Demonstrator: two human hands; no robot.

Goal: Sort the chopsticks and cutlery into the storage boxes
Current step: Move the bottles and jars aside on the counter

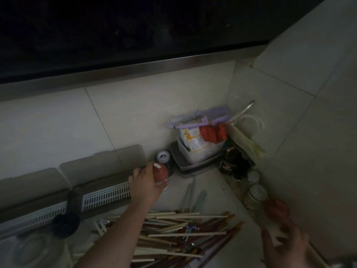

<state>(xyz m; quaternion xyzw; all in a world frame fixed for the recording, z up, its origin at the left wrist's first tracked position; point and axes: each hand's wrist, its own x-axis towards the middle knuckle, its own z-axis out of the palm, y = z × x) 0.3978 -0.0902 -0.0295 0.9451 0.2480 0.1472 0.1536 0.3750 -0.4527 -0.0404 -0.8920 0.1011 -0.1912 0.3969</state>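
From the head camera, our left hand grasps a red-capped bottle beside the open storage boxes. Chopsticks lie heaped on the counter. Our blurred right hand appears released, fingers spread, just right of the heap.

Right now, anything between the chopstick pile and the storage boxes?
Partly. The left hand, gripping a small red bottle, and its forearm lie between the chopstick pile and the open storage boxes. Nothing else visible blocks that path.
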